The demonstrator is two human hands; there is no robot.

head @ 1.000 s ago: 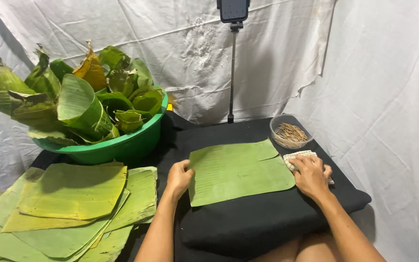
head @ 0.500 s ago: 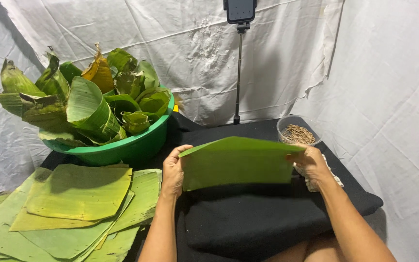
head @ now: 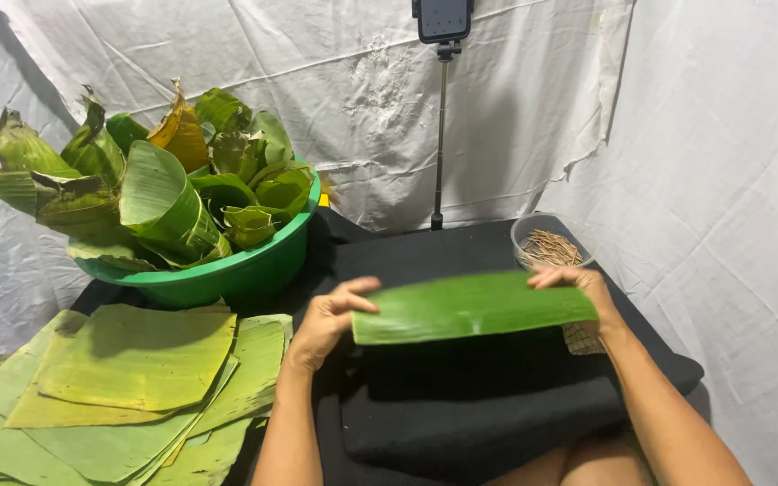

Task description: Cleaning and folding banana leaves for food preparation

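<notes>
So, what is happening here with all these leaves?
A person holds a long green banana leaf piece with both hands above a black padded work surface, the left hand at one end and the right hand at the other. A green plastic basin of folded leaf cups stands at the left, above a stack of flat cut leaves. A clear bowl of small wooden sticks sits behind the right hand.

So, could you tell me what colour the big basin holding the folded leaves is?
The basin is bright green, clearest in the head view.

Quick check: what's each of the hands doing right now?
Left hand: shut on the banana leaf, gripping its left end.
Right hand: shut on its right end.
</notes>
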